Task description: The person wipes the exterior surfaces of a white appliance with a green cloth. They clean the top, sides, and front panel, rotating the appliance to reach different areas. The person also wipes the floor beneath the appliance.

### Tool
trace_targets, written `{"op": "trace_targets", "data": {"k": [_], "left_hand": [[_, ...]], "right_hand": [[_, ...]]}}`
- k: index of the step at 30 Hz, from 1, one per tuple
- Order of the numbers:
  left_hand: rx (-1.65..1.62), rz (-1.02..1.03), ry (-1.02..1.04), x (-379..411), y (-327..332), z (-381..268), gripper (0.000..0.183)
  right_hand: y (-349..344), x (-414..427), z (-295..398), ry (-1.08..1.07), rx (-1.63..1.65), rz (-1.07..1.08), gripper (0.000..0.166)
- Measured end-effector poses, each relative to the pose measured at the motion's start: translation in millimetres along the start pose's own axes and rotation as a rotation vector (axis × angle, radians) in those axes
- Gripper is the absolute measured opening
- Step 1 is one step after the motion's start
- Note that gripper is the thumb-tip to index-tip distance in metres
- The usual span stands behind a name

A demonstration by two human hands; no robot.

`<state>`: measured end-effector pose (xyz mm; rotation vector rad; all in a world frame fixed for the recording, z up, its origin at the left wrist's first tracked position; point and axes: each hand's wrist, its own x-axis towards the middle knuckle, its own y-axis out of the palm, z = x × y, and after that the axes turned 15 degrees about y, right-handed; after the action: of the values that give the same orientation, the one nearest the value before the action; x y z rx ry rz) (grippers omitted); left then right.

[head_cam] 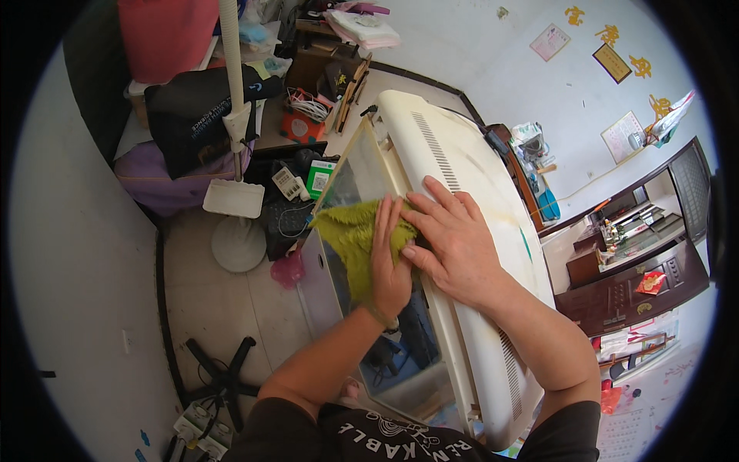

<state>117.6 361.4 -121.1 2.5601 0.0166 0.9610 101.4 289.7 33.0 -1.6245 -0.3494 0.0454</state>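
Observation:
A fuzzy green cloth (355, 245) lies bunched on the clear panel (398, 346) along the side of a large white casing with vent slots (479, 173). My left hand (392, 263) presses on the cloth with its fingers straight and together. Beside it, my right hand (453, 245) has its fingers spread, the fingertips at the cloth's right edge and the palm over the rim of the white casing. Its thumb touches or nearly touches my left hand. Dark items and a cable show through the panel below my hands.
A white stand with a small tray (234, 198) rises at the left. Near it are a black keyboard (283, 222), a pink plastic bag (287, 269) and a green card with a printed code (319, 178). A black star-shaped chair base (222, 375) and power strips (202, 427) lie at lower left.

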Motion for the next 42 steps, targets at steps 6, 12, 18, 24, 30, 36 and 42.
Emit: {"op": "trace_targets", "data": {"k": [6, 12, 18, 24, 30, 36, 42], "left_hand": [[0.110, -0.027, 0.102, 37, -10, 44, 0.055], [-0.059, -0.091, -0.028, 64, -29, 98, 0.053], [-0.151, -0.138, -0.245, 57, -62, 163, 0.053], [0.021, -0.205, -0.525, -8, -81, 196, 0.057], [0.188, -0.265, -0.729, -126, -90, 196, 0.060], [0.019, -0.327, -0.919, -208, -74, 156, 0.058], [-0.158, -0.412, -0.916, -243, -48, 110, 0.053]], "right_hand": [[-1, -1, -1, 0.004, 0.006, 0.020, 0.044], [-3, -1, 0, 0.020, 0.029, 0.030, 0.042], [-4, 0, 1, 0.017, 0.033, 0.028, 0.041], [-4, 2, 2, 0.019, 0.019, 0.036, 0.043], [-1, 3, 2, 0.009, 0.010, 0.018, 0.043], [-1, 0, -1, -0.010, -0.016, -0.001, 0.042], [1, 1, 1, -0.033, -0.011, -0.028, 0.042]]}}
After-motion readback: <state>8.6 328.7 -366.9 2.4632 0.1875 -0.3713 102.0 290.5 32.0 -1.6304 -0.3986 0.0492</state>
